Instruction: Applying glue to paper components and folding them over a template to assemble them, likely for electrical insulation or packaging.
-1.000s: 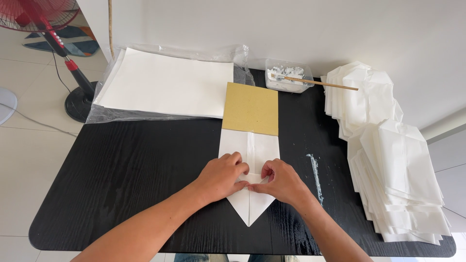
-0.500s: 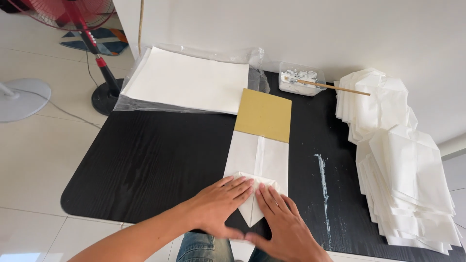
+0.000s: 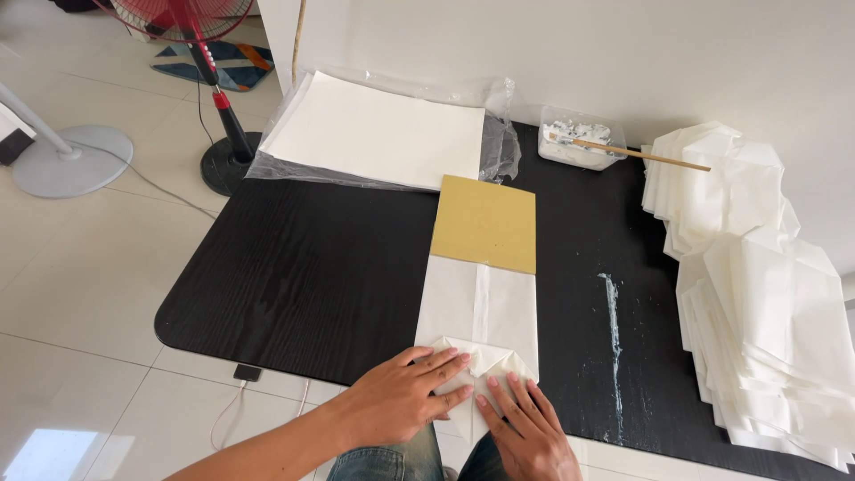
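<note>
White paper bag [image 3: 479, 313] – hands pressing, left hand [image 3: 403, 396], right hand [image 3: 524, 429]

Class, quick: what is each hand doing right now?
Left hand: open, flat, pressing the folded white paper.
Right hand: open, fingers spread, pressing the same paper's folded end.

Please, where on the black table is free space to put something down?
The widest bare patch of the table lies left of the folded paper, below the sheet stack. The right is crowded: glue smear, folded-bag pile.
</note>
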